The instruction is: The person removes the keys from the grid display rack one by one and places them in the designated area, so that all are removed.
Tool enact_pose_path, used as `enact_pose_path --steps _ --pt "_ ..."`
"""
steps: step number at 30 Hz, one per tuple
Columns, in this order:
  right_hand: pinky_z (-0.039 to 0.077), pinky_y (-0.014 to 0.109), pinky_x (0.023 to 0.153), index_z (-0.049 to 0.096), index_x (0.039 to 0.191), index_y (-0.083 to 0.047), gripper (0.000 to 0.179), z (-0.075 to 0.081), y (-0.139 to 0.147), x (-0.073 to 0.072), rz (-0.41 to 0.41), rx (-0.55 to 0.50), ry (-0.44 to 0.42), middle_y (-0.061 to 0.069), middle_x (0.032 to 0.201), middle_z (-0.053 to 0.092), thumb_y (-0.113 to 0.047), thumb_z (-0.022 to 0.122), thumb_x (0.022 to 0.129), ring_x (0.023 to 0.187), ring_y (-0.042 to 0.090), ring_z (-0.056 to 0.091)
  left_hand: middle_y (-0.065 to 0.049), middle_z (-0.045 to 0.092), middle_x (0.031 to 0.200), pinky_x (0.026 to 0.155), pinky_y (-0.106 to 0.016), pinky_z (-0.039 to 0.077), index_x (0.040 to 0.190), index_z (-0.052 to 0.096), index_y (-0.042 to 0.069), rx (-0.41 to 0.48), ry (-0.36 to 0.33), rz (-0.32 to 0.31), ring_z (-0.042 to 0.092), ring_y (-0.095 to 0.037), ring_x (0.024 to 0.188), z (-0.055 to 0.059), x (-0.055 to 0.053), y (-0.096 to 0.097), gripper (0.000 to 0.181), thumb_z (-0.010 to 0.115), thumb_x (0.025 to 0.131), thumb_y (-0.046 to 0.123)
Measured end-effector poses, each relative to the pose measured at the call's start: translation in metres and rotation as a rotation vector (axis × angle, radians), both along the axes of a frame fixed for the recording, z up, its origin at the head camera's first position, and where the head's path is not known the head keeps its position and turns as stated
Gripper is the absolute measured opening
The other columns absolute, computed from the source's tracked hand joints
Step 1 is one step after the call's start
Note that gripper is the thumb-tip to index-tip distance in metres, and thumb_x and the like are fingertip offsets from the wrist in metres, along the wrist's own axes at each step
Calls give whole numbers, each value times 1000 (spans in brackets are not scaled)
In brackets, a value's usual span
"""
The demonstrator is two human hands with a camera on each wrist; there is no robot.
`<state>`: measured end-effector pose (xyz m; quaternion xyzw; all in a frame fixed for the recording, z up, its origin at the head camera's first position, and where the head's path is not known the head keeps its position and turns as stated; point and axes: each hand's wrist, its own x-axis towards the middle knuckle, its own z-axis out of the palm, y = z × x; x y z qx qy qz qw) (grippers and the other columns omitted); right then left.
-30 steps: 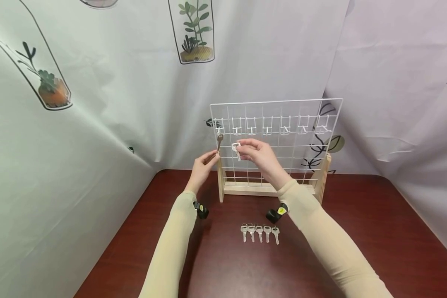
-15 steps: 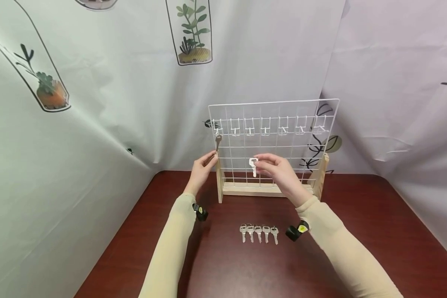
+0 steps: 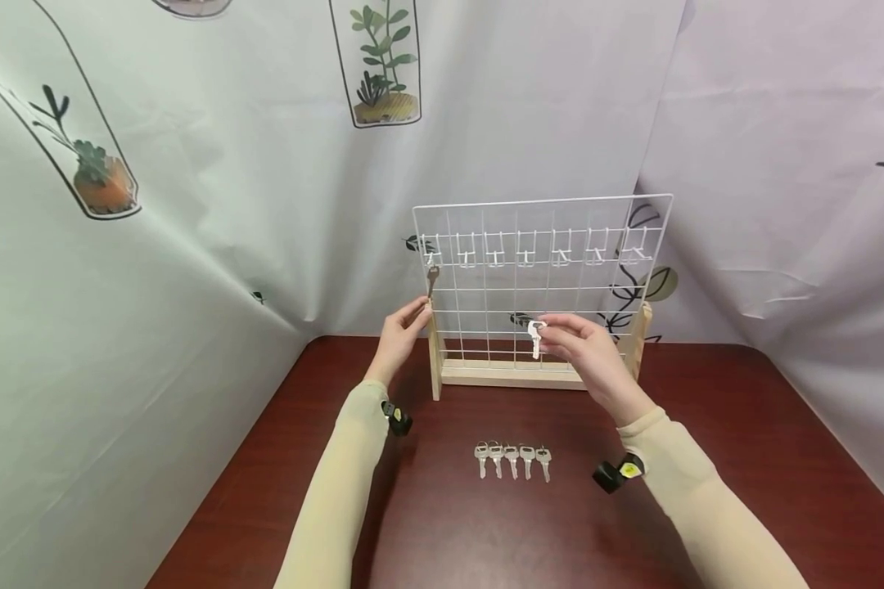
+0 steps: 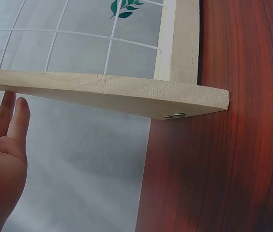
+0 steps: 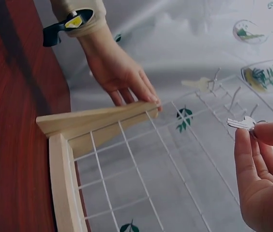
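Note:
My right hand (image 3: 588, 352) pinches a silver key (image 3: 535, 339) between thumb and fingers, in front of the lower part of a white wire grid rack (image 3: 516, 289). The right wrist view shows the same key (image 5: 241, 123) at the fingertips, with a small ring at its head. My left hand (image 3: 399, 334) grips the upper end of the rack's left wooden upright (image 3: 435, 360), seen from the side as a wooden upright (image 4: 102, 89) in the left wrist view. Another key (image 3: 432, 281) hangs from the leftmost hook, just above the left hand.
Several white hooks (image 3: 526, 254) line the upper grid. Several keys with rings (image 3: 511, 460) lie in a row on the dark red table (image 3: 471, 540), in front of the rack's wooden base bar (image 3: 501, 376). A printed fabric backdrop (image 3: 265, 164) stands behind and at both sides.
My right hand has moved right and down with the key, away from the hooks and toward the rack's lower right. The left hand has stayed on the upright.

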<state>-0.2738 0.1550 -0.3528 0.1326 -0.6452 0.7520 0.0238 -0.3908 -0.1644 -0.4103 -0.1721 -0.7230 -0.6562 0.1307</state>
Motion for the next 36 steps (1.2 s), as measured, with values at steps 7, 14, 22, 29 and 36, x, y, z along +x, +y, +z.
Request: enact_pose_path --steps 7,14,22,29,36 --pt "59 25 84 69 113 3 18 -11 14 5 -7 -40 -4 -2 96 73 -3 66 97 85 10 70 -17 61 137 105 -32 48 138 59 0 -12 -7 8 58 -27 127 0 -1 -1 44 67 100 21" --pt "58 24 84 70 109 -2 13 -27 26 11 -31 -46 -27 -4 96 72 0 64 97 86 9 71 -17 60 138 104 -32 49 138 60 0 -12 -1 9 58 -28 127 1 1 1 44 67 100 21" --pt "58 23 84 70 110 -1 13 -45 36 18 -42 -19 -64 -5 96 73 -2 66 97 87 8 70 -16 60 139 104 -32 49 138 60 1 -13 -4 8 58 -28 126 0 0 1 44 67 100 22" --pt "59 25 84 58 123 18 31 -67 42 23 -33 41 -66 -5 99 71 1 64 97 88 7 70 -16 60 139 104 -33 50 138 60 1 -7 -10 13 58 -27 126 1 0 1 44 67 100 22" --pt "60 27 81 66 115 11 23 -93 49 27 -20 87 -42 -5 97 73 0 64 95 85 8 71 -15 60 140 105 -34 49 138 60 2 -11 -12 2 58 -27 127 0 1 1 45 67 100 24"
